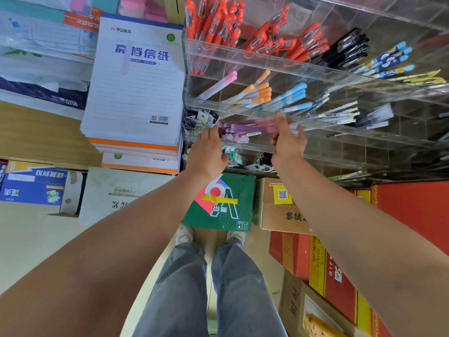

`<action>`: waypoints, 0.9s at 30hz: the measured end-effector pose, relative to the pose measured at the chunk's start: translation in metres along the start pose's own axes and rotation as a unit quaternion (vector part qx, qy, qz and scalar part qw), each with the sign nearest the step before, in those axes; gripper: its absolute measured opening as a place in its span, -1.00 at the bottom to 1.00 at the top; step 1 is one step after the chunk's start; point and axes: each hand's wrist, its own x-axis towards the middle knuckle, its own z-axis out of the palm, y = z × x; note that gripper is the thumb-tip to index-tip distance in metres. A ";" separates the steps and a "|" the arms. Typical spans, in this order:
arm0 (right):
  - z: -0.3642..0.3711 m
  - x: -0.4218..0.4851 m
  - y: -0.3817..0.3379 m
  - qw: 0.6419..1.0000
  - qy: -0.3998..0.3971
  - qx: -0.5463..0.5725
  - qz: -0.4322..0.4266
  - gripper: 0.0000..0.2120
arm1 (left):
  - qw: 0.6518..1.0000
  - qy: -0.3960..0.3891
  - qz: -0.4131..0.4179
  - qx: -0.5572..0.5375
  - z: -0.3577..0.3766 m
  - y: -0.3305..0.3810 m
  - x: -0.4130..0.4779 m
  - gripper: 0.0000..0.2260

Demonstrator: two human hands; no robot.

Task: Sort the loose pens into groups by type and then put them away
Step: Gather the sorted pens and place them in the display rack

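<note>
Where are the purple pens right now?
In the head view, near the middle, the purple pens lie in a low compartment of the clear organizer, between the left hand and the right hand, below the orange-capped pens.

red pens [213, 23] | black pens [347, 48] | purple-pink pens [250, 127] | green box [222, 203] | orange-capped pens [261, 91]
</note>
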 end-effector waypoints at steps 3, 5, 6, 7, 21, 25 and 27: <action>0.008 0.000 0.005 1.000 0.013 0.001 -0.015 -0.88 | 1.000 -0.005 0.008 0.015 0.002 -0.002 0.000 -0.35; 0.013 0.000 0.009 1.000 0.014 -0.001 -0.016 -0.88 | 1.000 -0.011 0.012 0.023 0.003 -0.004 0.000 -0.33; 0.015 0.001 0.011 1.000 0.013 -0.003 -0.017 -0.87 | 0.999 -0.013 0.017 0.030 0.003 -0.005 0.000 -0.32; 0.016 0.002 0.014 1.000 0.016 -0.008 -0.016 -0.84 | 0.999 -0.016 0.023 0.036 0.004 -0.006 0.000 -0.31; 0.017 0.006 0.031 0.982 -0.046 -0.170 -0.073 -0.60 | 0.988 -0.108 0.051 0.099 0.008 -0.008 0.009 -0.29; 0.004 0.010 0.038 0.969 -0.047 -0.192 -0.146 -0.70 | 0.987 -0.117 0.039 0.107 0.010 -0.006 0.013 -0.29; 0.004 0.011 0.042 0.955 -0.058 -0.228 -0.179 -0.79 | 0.988 -0.112 0.036 0.100 0.012 -0.006 0.013 -0.27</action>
